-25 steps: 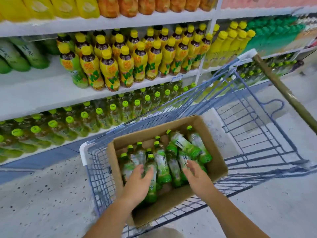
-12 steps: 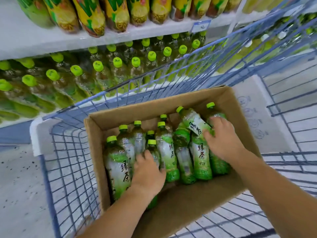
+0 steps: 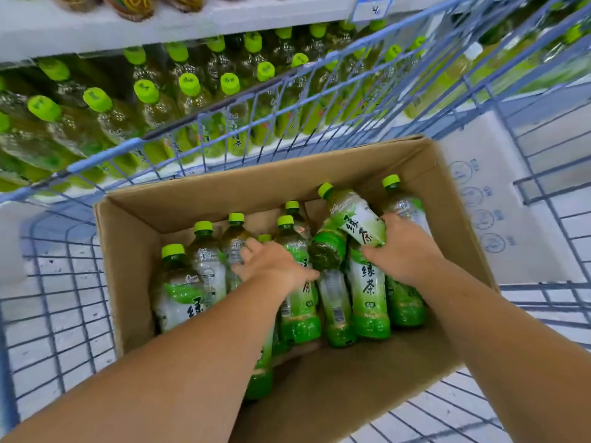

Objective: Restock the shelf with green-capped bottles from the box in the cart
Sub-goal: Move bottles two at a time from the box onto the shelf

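Note:
An open cardboard box [image 3: 134,238] sits in the blue wire cart [image 3: 57,282] and holds several green-capped tea bottles [image 3: 367,292] lying side by side. My right hand [image 3: 404,247] grips a tilted bottle [image 3: 353,215] that lies across the others, its cap pointing to the far left. My left hand [image 3: 271,263] lies over the middle bottles, its fingers and thumb curled round one bottle [image 3: 260,375] that runs under my wrist. Behind the cart, the lower shelf [image 3: 192,91] is stocked with rows of the same green-capped bottles.
The cart's far wire wall [image 3: 287,100] stands between the box and the shelf. A white shelf board [image 3: 198,30] with a price tag [image 3: 371,8] runs above the green bottles. A flat white carton [image 3: 479,199] lies in the cart to the box's right.
The view has moved closer to the box. My right hand has closed round the tilted top bottle, and my left hand has slid forward over the middle bottles.

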Demonstrator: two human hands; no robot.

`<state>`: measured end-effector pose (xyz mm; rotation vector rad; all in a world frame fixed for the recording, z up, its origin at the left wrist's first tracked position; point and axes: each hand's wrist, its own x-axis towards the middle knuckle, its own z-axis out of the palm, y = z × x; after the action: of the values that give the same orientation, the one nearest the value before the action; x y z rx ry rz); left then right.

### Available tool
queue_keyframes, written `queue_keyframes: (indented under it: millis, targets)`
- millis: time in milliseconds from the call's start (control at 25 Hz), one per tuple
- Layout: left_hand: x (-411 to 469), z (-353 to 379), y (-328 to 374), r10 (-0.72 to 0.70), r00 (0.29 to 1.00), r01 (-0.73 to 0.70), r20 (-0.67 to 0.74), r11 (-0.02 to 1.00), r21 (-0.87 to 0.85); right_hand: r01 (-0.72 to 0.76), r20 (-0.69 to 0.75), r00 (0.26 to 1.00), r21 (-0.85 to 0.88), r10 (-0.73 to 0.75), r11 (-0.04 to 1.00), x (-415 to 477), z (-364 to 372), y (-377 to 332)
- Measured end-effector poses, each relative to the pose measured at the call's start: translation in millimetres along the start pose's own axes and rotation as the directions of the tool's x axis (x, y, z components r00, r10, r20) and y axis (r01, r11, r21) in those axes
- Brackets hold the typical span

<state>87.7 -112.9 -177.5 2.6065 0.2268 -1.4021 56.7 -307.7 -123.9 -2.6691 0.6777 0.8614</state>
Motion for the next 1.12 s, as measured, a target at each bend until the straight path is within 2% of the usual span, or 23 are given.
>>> queue_keyframes:
  millis: [120, 240, 320, 400, 560, 680, 760, 880, 1120]
  targets:
    - [2, 5, -2, -0.045, 0.998, 0.042, -0.035, 0.994, -0.1, -0.054, 0.019, 0.998, -0.014, 0.055, 0.998, 0, -3, -5]
    - [-4, 11, -8, -0.012, 0.99, -0.017, -0.139, 0.979, -0.205, -0.1, 0.06, 0.993, 0.054, 0.097, 0.994, -1, -6, -7]
    - [-9, 11, -13, 0.08, 0.964, -0.144, -0.254, 0.959, -0.244, -0.151, 0.141, 0.983, 0.236, 0.12, 0.96, -4, -4, -7]
    - [-16, 11, -19, 0.154, 0.928, -0.26, -0.34, 0.92, -0.294, -0.221, 0.226, 0.965, 0.435, 0.131, 0.873, -13, 6, -8]
    - [-35, 4, -29, 0.193, 0.932, -0.315, -0.306, 0.85, -0.422, -0.282, 0.247, 0.957, 0.66, 0.153, 0.696, -33, 36, -10]
    - [-43, -6, -37, 0.223, 0.944, -0.321, -0.244, 0.79, -0.522, -0.324, 0.284, 0.945, 0.76, 0.16, 0.564, -48, 44, -13]
    - [-50, -15, -46, 0.249, 0.937, -0.348, -0.245, 0.727, -0.592, -0.334, 0.28, 0.943, 0.777, 0.182, 0.534, -61, 46, -19]
    - [-71, -28, -62, 0.256, 0.935, -0.356, -0.248, 0.652, -0.669, -0.285, 0.196, 0.955, 0.812, 0.222, 0.51, -86, 43, -31]
    - [-122, -50, -91, 0.307, 0.923, -0.378, -0.231, 0.616, -0.691, -0.216, 0.116, 0.963, 0.87, 0.242, 0.443, -147, 17, -64]
